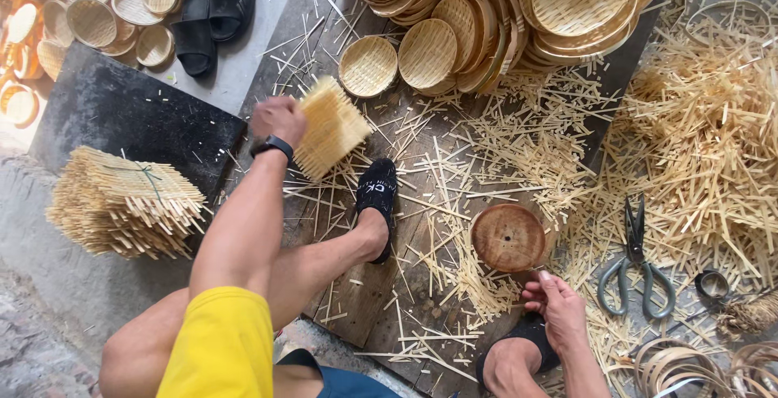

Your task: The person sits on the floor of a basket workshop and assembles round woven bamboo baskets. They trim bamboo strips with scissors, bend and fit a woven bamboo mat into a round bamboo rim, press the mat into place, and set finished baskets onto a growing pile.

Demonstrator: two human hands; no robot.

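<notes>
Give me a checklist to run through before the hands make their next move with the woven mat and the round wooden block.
1. Left hand grips woven mat: ok, held in the air.
2. Right hand near round wooden block: ok, at its lower edge; what the fingers pinch, cannot tell.
3. Block flat on the board: ok.
4. Scissors near right hand: ok, lying on trimmings.
5. Board free of offcuts: not ok, strips scattered everywhere.
6. Foot apart from block: ok.

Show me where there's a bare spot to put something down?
The dark slab between the tied mat stack and the left hand is bare. So is the grey floor beside the black sandals. Around the round wooden block, right hand and scissors, cuttings crowd everything.
</notes>
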